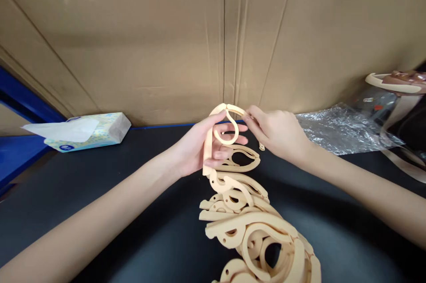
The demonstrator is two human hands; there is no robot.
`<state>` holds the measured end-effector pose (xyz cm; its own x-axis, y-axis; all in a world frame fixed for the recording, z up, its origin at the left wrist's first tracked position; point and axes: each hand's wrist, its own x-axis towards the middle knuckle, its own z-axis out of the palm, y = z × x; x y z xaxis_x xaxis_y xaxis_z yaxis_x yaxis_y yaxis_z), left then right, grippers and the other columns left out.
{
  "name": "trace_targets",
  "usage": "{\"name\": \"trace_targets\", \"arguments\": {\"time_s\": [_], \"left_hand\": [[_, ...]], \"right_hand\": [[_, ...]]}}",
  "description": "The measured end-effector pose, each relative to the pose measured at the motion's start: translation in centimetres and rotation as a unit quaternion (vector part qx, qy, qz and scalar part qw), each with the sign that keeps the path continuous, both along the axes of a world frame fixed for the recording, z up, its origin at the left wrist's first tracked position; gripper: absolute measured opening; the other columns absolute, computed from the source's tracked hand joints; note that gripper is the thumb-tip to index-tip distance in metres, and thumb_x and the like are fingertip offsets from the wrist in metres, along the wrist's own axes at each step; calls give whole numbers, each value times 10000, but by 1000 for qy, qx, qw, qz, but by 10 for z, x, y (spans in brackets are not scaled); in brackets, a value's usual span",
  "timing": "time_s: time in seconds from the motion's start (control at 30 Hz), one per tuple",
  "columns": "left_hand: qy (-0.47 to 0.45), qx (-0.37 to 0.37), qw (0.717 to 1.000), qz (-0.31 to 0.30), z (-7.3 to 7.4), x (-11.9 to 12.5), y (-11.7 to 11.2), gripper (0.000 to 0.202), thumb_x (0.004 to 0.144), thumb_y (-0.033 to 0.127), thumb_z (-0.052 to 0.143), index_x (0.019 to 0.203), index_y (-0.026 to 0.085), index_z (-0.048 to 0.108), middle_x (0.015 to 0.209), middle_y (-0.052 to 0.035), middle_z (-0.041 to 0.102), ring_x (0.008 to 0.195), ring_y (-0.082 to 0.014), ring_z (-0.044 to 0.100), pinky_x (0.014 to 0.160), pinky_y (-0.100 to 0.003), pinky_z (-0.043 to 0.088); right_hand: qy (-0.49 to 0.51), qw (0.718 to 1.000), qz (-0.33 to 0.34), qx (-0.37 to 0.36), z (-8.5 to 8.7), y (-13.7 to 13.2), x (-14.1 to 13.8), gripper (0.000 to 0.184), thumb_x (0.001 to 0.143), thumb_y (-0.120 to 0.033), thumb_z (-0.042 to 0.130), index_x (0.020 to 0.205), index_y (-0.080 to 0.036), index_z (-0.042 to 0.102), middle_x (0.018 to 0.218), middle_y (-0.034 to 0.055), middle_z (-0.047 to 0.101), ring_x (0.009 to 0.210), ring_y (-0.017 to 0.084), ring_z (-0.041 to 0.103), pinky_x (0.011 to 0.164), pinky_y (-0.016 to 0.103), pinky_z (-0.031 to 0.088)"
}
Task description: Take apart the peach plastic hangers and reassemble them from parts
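Note:
A beige plastic folding hanger (pixel 207 147) is held up above the black table, partly folded, with its curved hook showing as a loop. My left hand (pixel 193 147) is closed round its long arm, thumb on the upper part and fingers behind. My right hand (pixel 279 132) pinches the end of its other, shorter-looking arm between thumb and fingers. Below and toward me lies a row of similar folded hangers (pixel 259 218), overlapping one another. A small beige end of another piece (pixel 262 146) shows just under my right hand.
A tissue pack (pixel 96 132) with a tissue pulled out lies at the left. Clear plastic wrap (pixel 339 129) and a bag with a pale strap (pixel 399 114) are at the right. Cardboard (pixel 149 43) stands behind the black table (pixel 133 212); a blue frame (pixel 20 105) is at far left.

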<state>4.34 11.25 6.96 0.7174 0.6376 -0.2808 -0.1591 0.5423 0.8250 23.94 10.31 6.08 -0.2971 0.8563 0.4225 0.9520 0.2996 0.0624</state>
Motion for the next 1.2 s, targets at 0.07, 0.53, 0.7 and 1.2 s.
{"name": "trace_targets", "arguments": {"time_s": [0.07,0.53,0.7,1.2], "left_hand": [[6,-11,1000,-5,8,0,-3,427,982,490,392,826,154,604,686,-11,543,341,-3,258,253,-100,181],[168,66,982,56,54,-7,-14,585,855,709,500,680,151,492,685,-36,523,346,12,262,258,-98,128],[109,78,974,180,58,-1,-8,551,974,593,316,656,162,446,642,-32,507,333,-18,328,249,-127,139],[187,415,841,292,50,41,22,228,1006,127,400,801,147,497,772,-13,637,657,-102,676,657,-211,553]], "right_hand": [[-41,998,28,38,6,4,1,351,1010,-314,293,1082,-173,606,864,102,738,596,213,627,472,293,203],[113,978,-65,-166,17,52,46,366,998,-237,283,1023,-155,639,844,87,714,702,190,691,613,266,466],[42,973,-165,-158,-28,57,65,253,924,-213,456,1060,-75,619,900,207,720,867,333,691,678,354,457],[443,877,173,-66,20,18,5,429,1001,-535,360,928,-208,629,836,35,688,704,141,646,617,252,497]]}}
